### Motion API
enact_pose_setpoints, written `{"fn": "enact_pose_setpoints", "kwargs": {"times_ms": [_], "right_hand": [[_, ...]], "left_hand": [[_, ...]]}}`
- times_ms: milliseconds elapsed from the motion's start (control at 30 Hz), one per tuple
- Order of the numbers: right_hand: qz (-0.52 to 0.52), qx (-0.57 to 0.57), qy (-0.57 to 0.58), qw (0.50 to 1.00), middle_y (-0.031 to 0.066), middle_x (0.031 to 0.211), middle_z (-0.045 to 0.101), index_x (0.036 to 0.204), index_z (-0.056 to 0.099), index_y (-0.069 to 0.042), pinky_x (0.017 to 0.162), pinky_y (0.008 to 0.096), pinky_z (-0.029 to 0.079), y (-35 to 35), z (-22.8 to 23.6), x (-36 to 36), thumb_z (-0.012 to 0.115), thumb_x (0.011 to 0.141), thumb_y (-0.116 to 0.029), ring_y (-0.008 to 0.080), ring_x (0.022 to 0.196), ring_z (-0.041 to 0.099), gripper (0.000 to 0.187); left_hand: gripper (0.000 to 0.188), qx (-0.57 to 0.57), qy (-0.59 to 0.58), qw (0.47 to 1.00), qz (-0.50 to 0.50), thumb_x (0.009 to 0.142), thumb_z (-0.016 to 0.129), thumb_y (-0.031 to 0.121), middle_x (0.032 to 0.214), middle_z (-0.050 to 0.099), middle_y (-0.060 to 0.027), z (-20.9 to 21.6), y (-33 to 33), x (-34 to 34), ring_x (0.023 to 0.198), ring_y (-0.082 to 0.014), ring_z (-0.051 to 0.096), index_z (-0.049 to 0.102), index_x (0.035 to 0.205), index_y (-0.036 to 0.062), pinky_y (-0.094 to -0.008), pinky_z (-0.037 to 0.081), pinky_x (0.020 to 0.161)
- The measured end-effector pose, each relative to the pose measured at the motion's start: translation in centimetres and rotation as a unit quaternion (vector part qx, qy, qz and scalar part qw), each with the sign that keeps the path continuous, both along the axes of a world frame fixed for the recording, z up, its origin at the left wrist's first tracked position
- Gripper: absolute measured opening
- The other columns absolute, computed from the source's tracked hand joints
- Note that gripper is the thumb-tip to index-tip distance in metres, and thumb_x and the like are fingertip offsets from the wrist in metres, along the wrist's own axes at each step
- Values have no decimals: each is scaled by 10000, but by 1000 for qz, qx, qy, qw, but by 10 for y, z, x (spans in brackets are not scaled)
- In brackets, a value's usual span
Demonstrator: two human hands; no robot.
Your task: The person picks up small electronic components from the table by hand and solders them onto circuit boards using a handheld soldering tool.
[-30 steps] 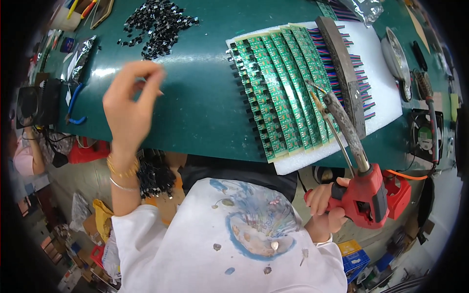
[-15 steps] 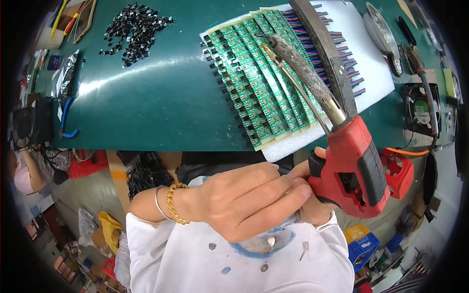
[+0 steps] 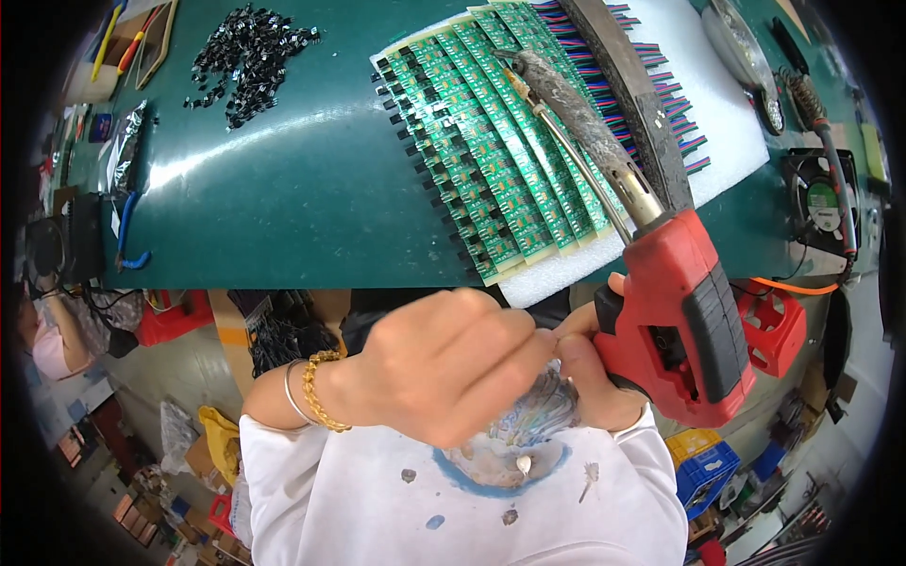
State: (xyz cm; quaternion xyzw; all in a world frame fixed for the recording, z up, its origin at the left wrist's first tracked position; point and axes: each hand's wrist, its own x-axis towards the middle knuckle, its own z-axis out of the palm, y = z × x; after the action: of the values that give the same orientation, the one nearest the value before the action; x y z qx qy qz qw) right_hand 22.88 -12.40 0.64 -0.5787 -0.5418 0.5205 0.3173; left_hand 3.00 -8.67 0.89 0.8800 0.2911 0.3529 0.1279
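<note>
In front of my chest, my left hand (image 3: 439,368) is closed, with its thumb and fingertips meeting the fingertips of my right hand (image 3: 596,373). Whatever the two pinch is too small or hidden to make out. A red and black soldering gun (image 3: 675,311) stands in front of my right hand and covers part of it. No fingers show round its black grip. Its grey barrel and thin feed tube point up and left over rows of green circuit boards (image 3: 500,151). These boards lie on a white foam sheet (image 3: 731,123), with small black parts along their left edge.
A dark metal bar (image 3: 642,113) lies across coloured wires on the foam. Loose black components (image 3: 245,61) are heaped at the far left of the green table (image 3: 293,217). A bowl (image 3: 736,47), a soldering iron (image 3: 838,189) and a fan (image 3: 819,203) are at the right.
My left hand has drawn a little left and up, baring more of my right thumb. The view has shifted slightly. The soldering gun still stands before my right hand.
</note>
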Motion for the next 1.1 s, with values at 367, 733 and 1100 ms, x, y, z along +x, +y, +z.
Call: {"fn": "enact_pose_setpoints", "kwargs": {"times_ms": [367, 733, 1100], "right_hand": [[27, -5, 181, 983, 69, 783, 609, 874, 631, -27, 696, 310, 480, -44, -26, 65, 522, 938, -168, 146, 749, 598, 189], [42, -108, 225, 968, 68, 667, 616, 662, 528, -25, 541, 299, 462, -69, -24, 95, 789, 772, -370, 200, 577, 601, 446], [12, 15, 185, 983, 33, 551, 536, 1156, 530, -25, 456, 325, 438, -105, -53, 91, 638, 850, -604, 181, 436, 526, 664]], "left_hand": [[208, -88, -81, 980, 156, 681, 747, -84, 733, 609, -103, -31, 19, 8, 627, -226, 577, 659, 856, -13, -303, 444, 529], [204, -149, -61, 975, 154, 694, 740, -112, 732, 611, -93, -21, 19, 5, 606, -163, 580, 670, 862, -20, -246, 459, 488], [205, -151, -56, 976, 147, 694, 730, -121, 740, 617, -92, -19, 23, 4, 598, -148, 585, 670, 864, -24, -235, 464, 488]]}}
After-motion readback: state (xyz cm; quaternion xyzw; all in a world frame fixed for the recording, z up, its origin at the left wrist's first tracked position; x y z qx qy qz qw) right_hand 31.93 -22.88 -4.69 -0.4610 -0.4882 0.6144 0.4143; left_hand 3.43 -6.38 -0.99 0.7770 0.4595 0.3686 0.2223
